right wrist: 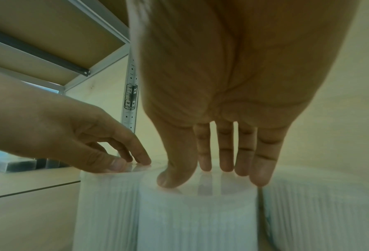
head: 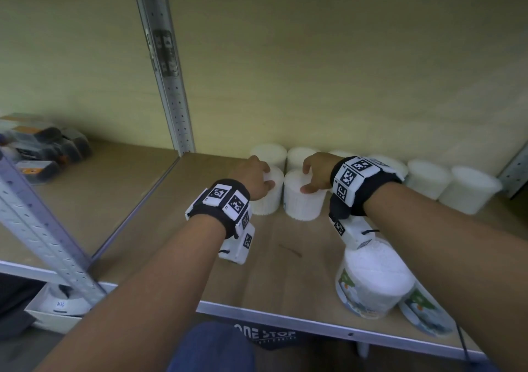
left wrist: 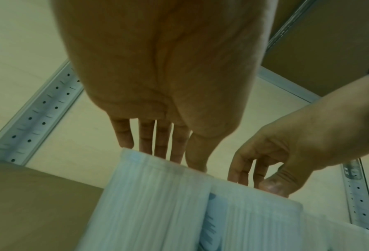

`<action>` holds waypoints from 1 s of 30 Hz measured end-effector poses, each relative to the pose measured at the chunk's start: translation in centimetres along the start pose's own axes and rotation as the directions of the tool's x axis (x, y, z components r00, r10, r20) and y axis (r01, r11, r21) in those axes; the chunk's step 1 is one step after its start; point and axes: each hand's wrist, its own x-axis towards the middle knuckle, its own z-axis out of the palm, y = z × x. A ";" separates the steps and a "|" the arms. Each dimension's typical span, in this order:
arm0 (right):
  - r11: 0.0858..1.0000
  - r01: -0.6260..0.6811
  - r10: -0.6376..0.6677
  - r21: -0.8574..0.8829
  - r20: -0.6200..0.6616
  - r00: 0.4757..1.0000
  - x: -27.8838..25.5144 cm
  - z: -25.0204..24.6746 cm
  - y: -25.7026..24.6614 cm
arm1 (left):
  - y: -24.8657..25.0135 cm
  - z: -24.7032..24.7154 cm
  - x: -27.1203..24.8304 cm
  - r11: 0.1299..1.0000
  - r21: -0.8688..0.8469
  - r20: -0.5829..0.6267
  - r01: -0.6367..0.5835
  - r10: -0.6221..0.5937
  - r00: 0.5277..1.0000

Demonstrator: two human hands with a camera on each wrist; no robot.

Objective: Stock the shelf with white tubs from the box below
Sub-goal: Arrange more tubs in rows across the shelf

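Tubs stand in a row along the back of the wooden shelf (head: pixel 285 260), against the pale wall, and two more white tubs sit just in front of that row, side by side and nearly touching. The left hand (head: pixel 254 178) rests on top of the left front tub (head: pixel 268 197), its fingers fairly straight and spread over the lid, the fingertips and thumb touching the top rather than wrapping the sides. The right hand (head: pixel 317 174) lies the same way on the right front tub (head: pixel 303 203); in the right wrist view its fingertips (right wrist: pixel 226 163) and thumb press flat on the lid, with no curl around the body. Both hands are thus relaxed and flat, holding nothing. Near the front edge of the shelf, on the right, another tub (head: pixel 374 283) with a printed label stands upright beside a second labelled one, under the right forearm. A perforated metal upright (head: pixel 168 85) rises at the back left, and dark packaged goods (head: pixel 48 148) lie on the neighbouring shelf bay.
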 end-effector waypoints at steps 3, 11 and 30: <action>1.000 0.026 -0.026 -0.001 0.004 1.000 -0.1 -0.2 0.0 | 0.0 0.2 0.0 1.000 0.002 -0.012 0.000 0.000 1.000; 0.993 0.114 -0.115 0.026 0.049 0.992 -0.7 -0.7 0.4 | -0.1 0.1 0.1 1.000 0.003 -0.005 0.000 0.000 1.000; 1.000 0.028 -0.029 0.008 0.066 0.997 -0.1 -0.5 -0.9 | -0.2 0.3 0.2 1.000 -0.026 -0.023 -0.008 0.008 1.000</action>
